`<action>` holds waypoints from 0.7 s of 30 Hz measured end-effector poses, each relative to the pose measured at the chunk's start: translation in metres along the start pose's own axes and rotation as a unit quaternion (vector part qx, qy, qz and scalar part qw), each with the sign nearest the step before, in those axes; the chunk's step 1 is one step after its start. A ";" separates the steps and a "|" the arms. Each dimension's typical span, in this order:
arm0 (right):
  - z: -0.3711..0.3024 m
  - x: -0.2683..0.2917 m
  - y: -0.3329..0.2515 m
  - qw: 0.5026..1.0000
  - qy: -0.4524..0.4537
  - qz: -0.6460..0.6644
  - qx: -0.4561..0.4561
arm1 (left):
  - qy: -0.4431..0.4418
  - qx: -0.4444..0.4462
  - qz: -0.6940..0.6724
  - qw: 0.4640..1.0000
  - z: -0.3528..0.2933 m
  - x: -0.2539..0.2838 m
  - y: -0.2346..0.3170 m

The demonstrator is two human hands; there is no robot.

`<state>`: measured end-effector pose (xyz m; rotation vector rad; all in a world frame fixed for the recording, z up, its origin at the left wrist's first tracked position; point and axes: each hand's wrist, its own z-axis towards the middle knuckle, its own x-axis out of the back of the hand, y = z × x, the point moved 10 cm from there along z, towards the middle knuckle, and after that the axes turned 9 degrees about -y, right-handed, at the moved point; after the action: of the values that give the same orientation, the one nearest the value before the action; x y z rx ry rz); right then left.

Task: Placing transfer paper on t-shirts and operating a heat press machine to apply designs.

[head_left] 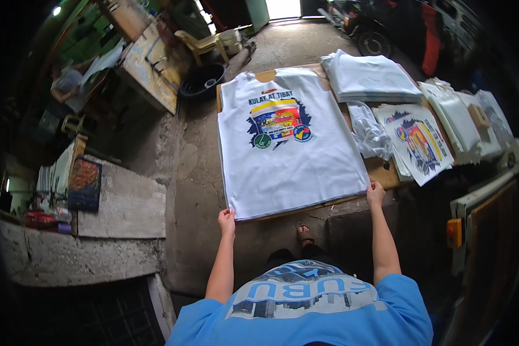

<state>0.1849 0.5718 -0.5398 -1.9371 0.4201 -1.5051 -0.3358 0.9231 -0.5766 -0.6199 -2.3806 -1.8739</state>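
Note:
A white shirt panel [294, 173] with a colourful paint-bucket print lies flat on a wooden table [391, 176], its neck edge away from me. Other white layers show under its edges. My left hand [226, 222] pinches the near left corner of the panel, fingers closed. At the near right corner my right hand [376, 194] grips the cloth the same way. The bottom edge runs nearly straight between both hands. Right of the panel sit a crumpled white cloth [368, 130] and several printed sheets [419, 144] with a similar design.
A folded stack of white cloth [372, 78] stands at the table's far right, with more white bundles [452, 118] beyond. A black basin [203, 81] and a plastic chair [202, 45] stand far left. An orange switch box [454, 233] is at right. Another person [69, 83] is at far left.

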 end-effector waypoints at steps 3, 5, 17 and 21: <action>-0.055 0.018 0.033 0.999 -0.023 -0.001 -0.026 | -0.121 0.061 -0.110 0.985 -0.011 -0.013 -0.013; -0.110 0.025 0.070 0.997 -0.030 -0.035 -0.069 | -0.157 0.044 -0.098 0.982 -0.015 -0.009 -0.008; -0.568 0.008 0.306 0.874 -0.215 -0.008 -0.435 | -0.448 0.185 0.059 0.873 -0.123 -0.044 -0.104; -0.646 0.033 0.314 0.889 -0.103 -0.009 -0.446 | -0.606 0.144 0.325 0.712 -0.171 -0.082 -0.138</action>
<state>-0.3757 0.1317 -0.6323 -2.7556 1.1494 -1.1703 -0.3422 0.7139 -0.6819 -2.7870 -2.1540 -0.7031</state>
